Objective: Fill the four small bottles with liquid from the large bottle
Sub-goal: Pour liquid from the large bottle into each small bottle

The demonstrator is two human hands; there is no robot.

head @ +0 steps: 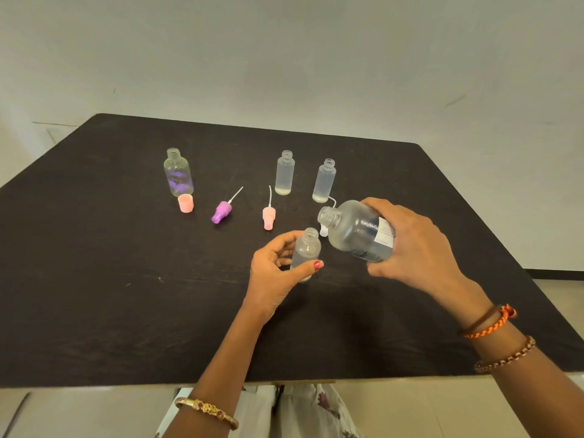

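Dark wood-grain desk (126, 311) against a pale wall. Left hand (275, 273): grip curled round a small frosted plastic bottle (306, 251), upright, mouth open. Right hand (414, 248): grip clamped on the large clear labelled bottle (357, 232), long axis tilted, mouth aimed left and down, just above and right of the small bottle's mouth. Beyond both grips: two frosted small bottles (285, 173), little liquid; far left, a clear purple-printed bottle (178, 175). Loose pink (268, 216) and purple spray caps (222, 211) beyond the left grip.

Dark wooden table (126, 311) against pale wall (284, 58).
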